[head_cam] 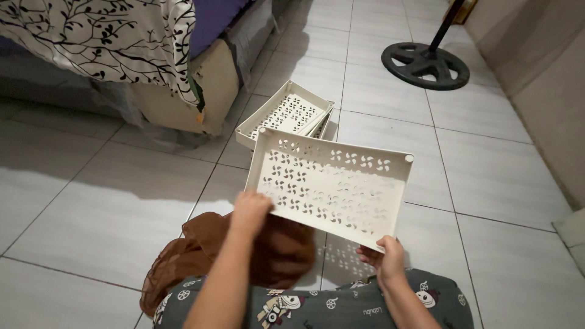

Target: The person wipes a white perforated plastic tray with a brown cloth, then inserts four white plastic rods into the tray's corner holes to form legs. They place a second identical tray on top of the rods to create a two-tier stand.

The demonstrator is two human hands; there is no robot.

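Note:
I hold a cream plastic shelf tray (332, 183) with pinwheel-shaped cut-outs, tilted up above the floor in front of me. My left hand (248, 212) grips its near left edge. My right hand (385, 256) grips its near right corner from below. Beyond it, two or more similar cream trays (286, 113) lie stacked on the tiled floor. A brown cloth (201, 250) lies by my lap, under my left arm.
A bed with a black-and-white leaf-patterned sheet (103, 36) stands at the upper left. A round black fan base (425, 65) with its pole sits at the upper right. A wall (542, 79) runs along the right. My patterned grey trousers (329, 307) fill the bottom edge.

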